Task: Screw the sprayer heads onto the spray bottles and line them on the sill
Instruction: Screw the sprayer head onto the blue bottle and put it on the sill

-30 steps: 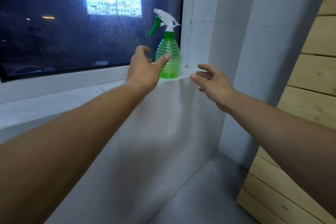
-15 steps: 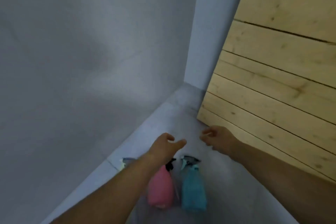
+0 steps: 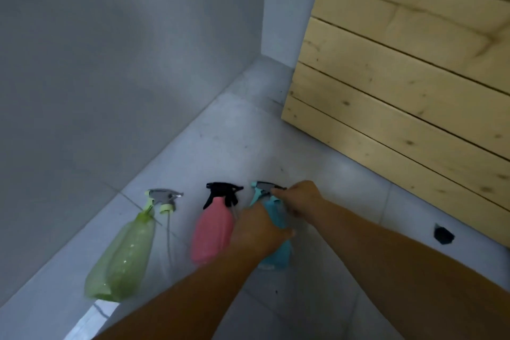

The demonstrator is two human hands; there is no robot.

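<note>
Three spray bottles lie on the grey floor. At the left lies a pale green bottle (image 3: 124, 254), with a grey and yellow-green sprayer head (image 3: 164, 198) loose beside its neck. The pink bottle (image 3: 212, 232) in the middle has a black sprayer head (image 3: 223, 193) at its neck. On the right is a teal bottle (image 3: 277, 250); my left hand (image 3: 258, 232) covers and grips its body. My right hand (image 3: 299, 196) closes on its grey and teal sprayer head (image 3: 264, 188). The sill is out of view.
A grey wall (image 3: 110, 63) rises on the left. A slatted wooden panel (image 3: 408, 69) stands at the right, close behind the teal bottle. A small dark object (image 3: 443, 234) lies on the floor tiles (image 3: 345, 179) to the right of my arms.
The view dropped from the sill with its green bottle to the floor. Both hands came down from open in the air onto the teal bottle and its sprayer head.
</note>
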